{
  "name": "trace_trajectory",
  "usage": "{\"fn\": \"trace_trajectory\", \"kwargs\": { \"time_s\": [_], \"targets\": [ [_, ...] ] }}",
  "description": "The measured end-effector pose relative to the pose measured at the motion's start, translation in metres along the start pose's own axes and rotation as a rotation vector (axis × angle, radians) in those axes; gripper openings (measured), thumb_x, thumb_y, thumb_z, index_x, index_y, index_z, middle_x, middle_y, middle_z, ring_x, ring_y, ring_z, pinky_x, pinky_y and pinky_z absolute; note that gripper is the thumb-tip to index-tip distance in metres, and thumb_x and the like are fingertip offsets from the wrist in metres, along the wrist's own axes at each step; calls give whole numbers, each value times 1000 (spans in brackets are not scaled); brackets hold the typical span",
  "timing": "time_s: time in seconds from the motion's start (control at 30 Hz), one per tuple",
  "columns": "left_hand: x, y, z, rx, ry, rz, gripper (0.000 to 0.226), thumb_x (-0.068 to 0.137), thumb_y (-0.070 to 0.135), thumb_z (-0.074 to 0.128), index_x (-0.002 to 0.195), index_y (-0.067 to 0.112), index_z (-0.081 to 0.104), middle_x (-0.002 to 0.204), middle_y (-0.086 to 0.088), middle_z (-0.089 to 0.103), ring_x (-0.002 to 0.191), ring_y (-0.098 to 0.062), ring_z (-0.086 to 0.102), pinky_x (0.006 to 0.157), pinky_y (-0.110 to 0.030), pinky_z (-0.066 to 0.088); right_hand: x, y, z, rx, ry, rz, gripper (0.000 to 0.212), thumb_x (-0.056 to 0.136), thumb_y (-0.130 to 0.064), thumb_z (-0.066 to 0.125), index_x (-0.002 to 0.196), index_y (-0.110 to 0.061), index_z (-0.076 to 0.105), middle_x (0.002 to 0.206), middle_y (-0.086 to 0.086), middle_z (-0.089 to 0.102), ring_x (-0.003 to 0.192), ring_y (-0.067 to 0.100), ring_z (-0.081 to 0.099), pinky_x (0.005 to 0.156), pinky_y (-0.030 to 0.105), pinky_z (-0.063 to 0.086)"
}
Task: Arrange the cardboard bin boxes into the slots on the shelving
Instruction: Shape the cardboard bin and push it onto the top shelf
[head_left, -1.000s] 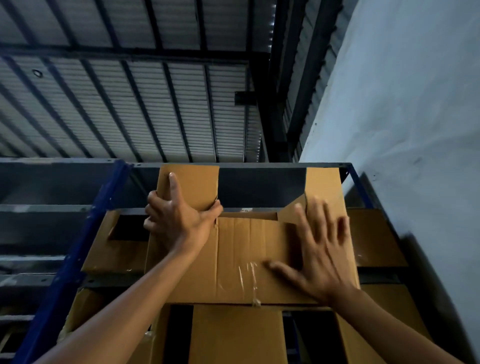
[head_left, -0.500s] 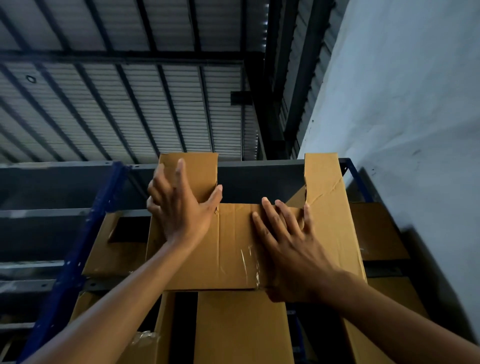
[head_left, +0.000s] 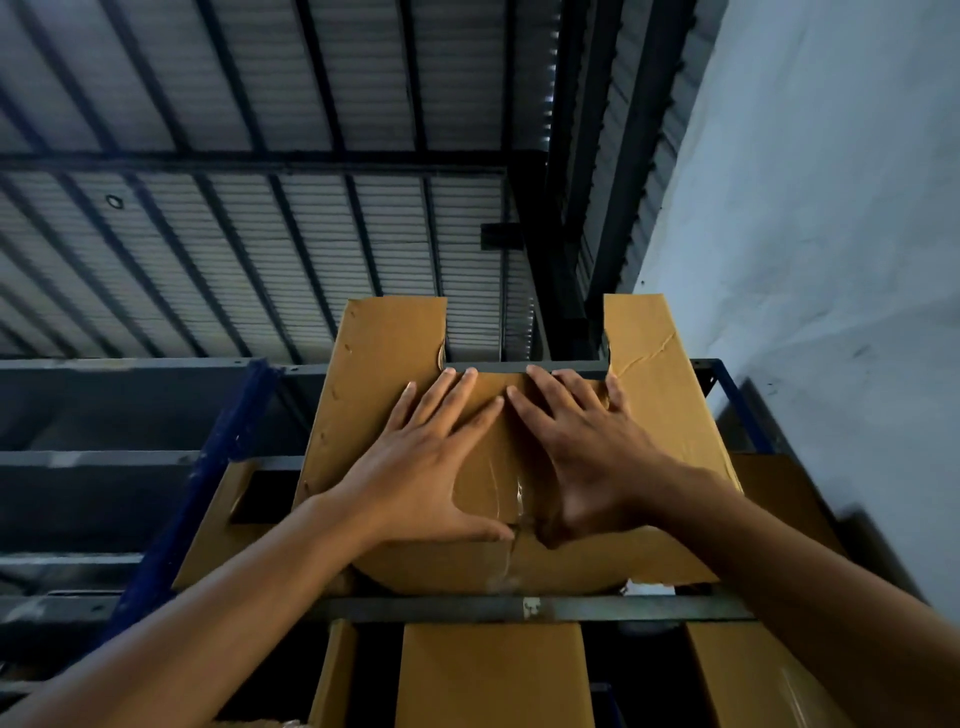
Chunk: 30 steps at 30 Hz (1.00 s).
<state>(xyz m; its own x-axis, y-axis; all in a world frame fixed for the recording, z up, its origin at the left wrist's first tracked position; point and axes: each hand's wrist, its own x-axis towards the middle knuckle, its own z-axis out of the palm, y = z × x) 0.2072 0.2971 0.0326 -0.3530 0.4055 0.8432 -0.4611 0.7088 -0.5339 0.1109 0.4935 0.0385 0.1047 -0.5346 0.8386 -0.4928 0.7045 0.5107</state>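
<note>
Cardboard bin box (head_left: 374, 395) is sitting in the top slot of the shelving (head_left: 156, 366), its base just above the grey front rail (head_left: 519, 608); its side walls are standing taller than its cut-down front. Left hand (head_left: 421, 467) and right hand (head_left: 582, 457) are pressing flat on that front, fingers spread, gripping nothing. It is looking light, stiff yet creasable, so pushing on the taped front panel seems wisest; another box (head_left: 493, 675) is sitting directly below it, a blue upright (head_left: 197, 478) to its left.
</note>
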Motion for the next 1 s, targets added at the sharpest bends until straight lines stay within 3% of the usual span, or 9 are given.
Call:
{"fn": "trace_trajectory", "kwargs": {
  "time_s": [0.13, 0.27, 0.5, 0.63, 0.8, 1.0],
  "targets": [
    [9, -8, 4, 8, 31, -8, 121, 66, 97, 30, 151, 31, -22, 156, 0, -37, 139, -12, -41, 117, -41, -20, 4, 4, 4, 21, 57, -9, 131, 63, -74, 71, 154, -28, -11, 161, 3, -20, 148, 28, -18, 116, 63, -3],
    [14, -17, 15, -7, 64, -162, 119, 64, 98, 16, 153, 27, -19, 158, 0, -30, 144, -14, -31, 121, -44, -11, 0, 2, 23, 81, 175, 50, 98, 83, -60, 62, 155, -30, 4, 164, 4, -7, 150, 21, -9, 120, 53, 1],
    [13, 1, 59, -26, 103, -305, 116, 63, 99, 2, 155, 30, -10, 163, -3, -18, 150, -22, -16, 122, -53, 0, -4, -3, 77, 89, 201, 150, 84, 96, -52, 48, 155, -27, -7, 163, 6, -14, 150, 24, -13, 120, 52, -2],
    [15, 6, 89, -27, 140, -297, 114, 67, 98, 10, 156, 28, -2, 165, -5, -9, 151, -24, -8, 121, -54, 3, -3, 3, 111, 75, 214, 153, 80, 97, -59, 37, 155, -27, -8, 163, 7, -15, 150, 24, -13, 119, 52, -3],
    [8, 0, 134, 9, 114, -208, 112, 74, 88, 40, 155, 29, -9, 164, -3, -14, 150, -22, -13, 121, -47, -6, -3, 13, 157, 41, 182, 122, 87, 91, -67, 38, 154, -30, -8, 162, 6, -16, 150, 25, -12, 119, 51, -3],
    [12, -12, 197, 3, 172, -196, 108, 78, 84, 41, 155, 28, -9, 164, -4, -14, 151, -22, -12, 122, -47, -4, 15, 16, 205, -6, 195, 109, 81, 94, -62, 38, 154, -33, -8, 163, 7, -13, 150, 24, -9, 120, 49, -1]
  ]
}}
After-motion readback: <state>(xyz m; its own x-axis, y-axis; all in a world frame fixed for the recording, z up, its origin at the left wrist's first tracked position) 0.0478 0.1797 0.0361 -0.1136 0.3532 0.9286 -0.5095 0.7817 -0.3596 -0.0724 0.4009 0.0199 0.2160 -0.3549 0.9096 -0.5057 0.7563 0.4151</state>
